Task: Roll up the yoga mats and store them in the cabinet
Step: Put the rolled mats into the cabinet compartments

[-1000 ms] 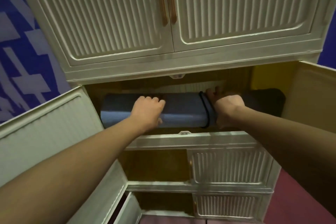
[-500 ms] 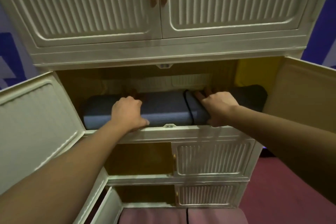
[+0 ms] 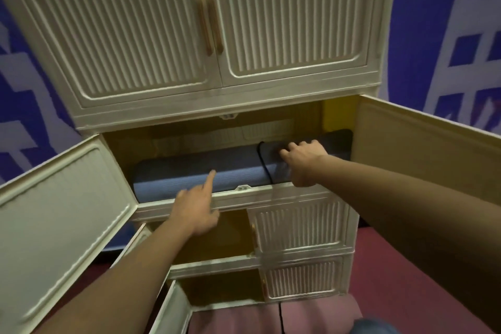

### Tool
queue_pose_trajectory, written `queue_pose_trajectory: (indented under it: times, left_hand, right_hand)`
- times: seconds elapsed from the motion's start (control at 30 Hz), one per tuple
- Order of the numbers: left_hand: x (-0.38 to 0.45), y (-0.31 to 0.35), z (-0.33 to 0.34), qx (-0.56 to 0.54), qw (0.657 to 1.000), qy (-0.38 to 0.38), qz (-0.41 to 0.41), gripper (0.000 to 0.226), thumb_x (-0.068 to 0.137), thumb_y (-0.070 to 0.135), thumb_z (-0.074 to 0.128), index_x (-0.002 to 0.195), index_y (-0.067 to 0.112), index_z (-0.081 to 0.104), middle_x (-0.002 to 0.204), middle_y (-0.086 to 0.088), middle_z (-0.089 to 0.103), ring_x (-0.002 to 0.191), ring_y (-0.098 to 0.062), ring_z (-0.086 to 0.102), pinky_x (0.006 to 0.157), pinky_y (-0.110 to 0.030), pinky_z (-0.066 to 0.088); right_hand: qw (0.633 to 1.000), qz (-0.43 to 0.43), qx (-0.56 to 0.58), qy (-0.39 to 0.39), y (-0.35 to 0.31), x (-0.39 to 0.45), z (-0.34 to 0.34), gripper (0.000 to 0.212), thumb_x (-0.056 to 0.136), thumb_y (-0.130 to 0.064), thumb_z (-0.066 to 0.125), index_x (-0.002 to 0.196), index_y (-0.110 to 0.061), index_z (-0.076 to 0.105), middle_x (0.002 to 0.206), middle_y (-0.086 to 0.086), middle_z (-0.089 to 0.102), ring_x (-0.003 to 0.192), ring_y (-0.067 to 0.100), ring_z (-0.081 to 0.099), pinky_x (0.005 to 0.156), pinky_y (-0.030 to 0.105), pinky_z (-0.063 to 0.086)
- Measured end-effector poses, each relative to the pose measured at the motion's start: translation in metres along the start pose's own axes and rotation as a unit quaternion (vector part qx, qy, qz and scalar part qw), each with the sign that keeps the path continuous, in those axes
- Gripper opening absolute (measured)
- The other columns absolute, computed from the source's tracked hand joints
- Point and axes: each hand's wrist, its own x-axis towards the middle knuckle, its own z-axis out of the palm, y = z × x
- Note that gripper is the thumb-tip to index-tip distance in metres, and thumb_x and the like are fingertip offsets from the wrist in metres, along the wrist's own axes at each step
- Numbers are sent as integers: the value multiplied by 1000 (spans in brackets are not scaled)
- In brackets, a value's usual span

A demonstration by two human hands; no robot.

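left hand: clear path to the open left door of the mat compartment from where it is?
Probably yes. The left hand hangs in front of the shelf edge with only its index finger on the rolled blue mat. The open left door stands just beside that forearm, nothing between them.

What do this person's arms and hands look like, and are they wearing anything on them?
Both arms are bare up to the frame's edge: no sleeves show. The left hand and right hand wear no gloves, and I see no rings, watch or bracelet on either, though the picture is slightly blurred.
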Motion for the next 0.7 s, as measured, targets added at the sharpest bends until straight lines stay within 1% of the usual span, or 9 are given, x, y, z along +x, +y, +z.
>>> queue_pose_trajectory:
  times: [0.07,0.1,0.13,0.2,0.3,0.4,0.5,0.6,0.7]
  left_hand:
    - [-17,3,5,39,998,-12,44,96,94,42,62,162,30,-6,144,-1,55,134,-22,50,124,-46,26]
    - [-24,5,7,37,998,-20,55,95,94,42,62,162,32,-3,144,0,56,134,-22,51,122,-46,29]
    - [-32,8,8,21,997,-27,63,92,95,42,63,161,35,0,140,1,59,129,-22,54,117,-44,38]
    - [-47,19,1,-8,995,-22,96,84,97,41,61,160,38,7,123,3,66,110,-16,62,96,-33,53]
    - [-61,40,-22,10,984,11,178,72,100,39,56,159,36,16,102,5,68,90,-11,62,75,-24,51]
    - [-73,64,-51,35,971,50,230,67,100,45,52,158,34,21,107,3,70,92,-17,65,74,-28,47]
    - [-89,86,-73,66,960,70,263,67,98,49,52,157,31,24,106,2,71,94,-21,67,71,-32,45]
    - [-104,101,-85,81,956,84,269,64,98,48,53,154,30,30,106,3,72,96,-23,68,75,-35,48]
    - [-120,108,-92,79,950,100,286,55,97,46,52,148,31,38,102,6,72,94,-22,67,79,-37,53]
  right_hand:
    - [1000,-7,-18,9,3,-14,-13,47,92,-42,60,132,-20,53,126,8,56,114,30,57,90,43,43]
    - [1000,-13,-23,17,4,-22,-20,41,93,-41,59,127,-19,57,121,7,58,109,29,58,88,41,43]
    - [999,-19,-29,27,6,-30,-27,37,94,-41,58,123,-19,61,118,7,60,105,27,58,86,41,43]
    - [996,-28,-51,70,13,-47,-44,34,93,-38,56,118,-19,66,120,8,58,106,28,56,87,42,43]
    - [982,29,-127,140,34,-69,-77,48,87,-42,59,127,-15,62,132,14,52,120,36,51,96,48,41]
    - [960,200,-182,64,56,-102,-105,66,88,-53,54,134,-5,53,134,27,53,123,51,50,100,65,41]
    - [941,298,-158,-31,77,-132,-110,56,93,-52,52,127,-7,55,124,28,58,118,56,54,92,73,42]
    - [935,339,-78,-72,90,-160,-108,54,85,-42,66,125,-7,59,106,21,62,100,45,63,87,58,54]
    - [967,254,28,-20,86,-193,-114,38,84,-32,67,113,-10,61,93,9,60,84,28,62,79,38,59]
